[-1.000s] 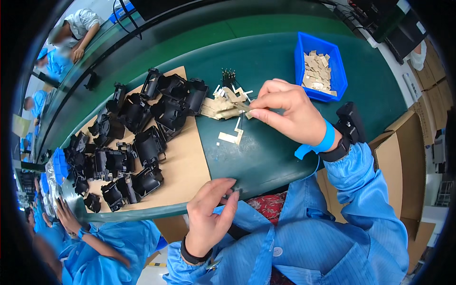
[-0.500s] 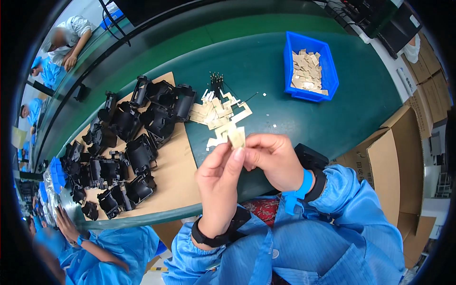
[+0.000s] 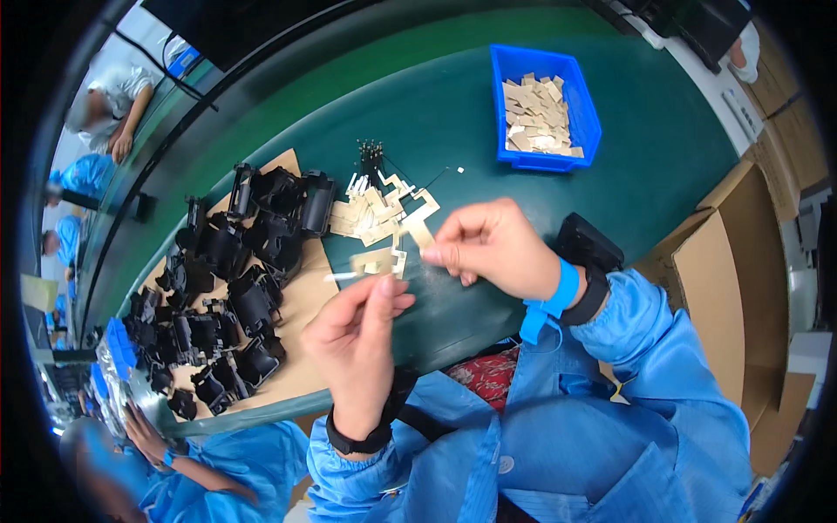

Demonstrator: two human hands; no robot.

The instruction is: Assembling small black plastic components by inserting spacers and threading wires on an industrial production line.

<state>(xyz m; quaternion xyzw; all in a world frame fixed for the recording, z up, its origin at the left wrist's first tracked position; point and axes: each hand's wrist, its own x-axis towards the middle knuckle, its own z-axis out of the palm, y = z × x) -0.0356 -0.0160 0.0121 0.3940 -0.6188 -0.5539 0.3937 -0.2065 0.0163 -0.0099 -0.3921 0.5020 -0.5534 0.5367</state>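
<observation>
Over the green table, my left hand (image 3: pixel 353 340) pinches a small flat cream piece (image 3: pixel 372 261), blurred, between thumb and fingers. To its right, my right hand (image 3: pixel 497 248) is closed at the thumb and fingertips on another flat cream strip (image 3: pixel 419 231). This strip overlaps the near edge of the pile in view, so I cannot tell whether it touches it. Just beyond my hands lies the pile of flat cream cut pieces (image 3: pixel 370 209), with thin black leads (image 3: pixel 370 157) at its far end.
Several black moulded plastic housings (image 3: pixel 253 296) stand on a cardboard sheet (image 3: pixel 316 340) at the left. A blue bin (image 3: pixel 588 131) of small tan pieces is at the far right. Beside the table is an open cardboard box (image 3: pixel 711 279). A co-worker's hand (image 3: pixel 144 431) shows at lower left.
My hands have drawn apart from their joined pinch, the left toward me and leftward, the right slightly away. Each now has a cream piece at its fingertips. The whole view has shifted a little.
</observation>
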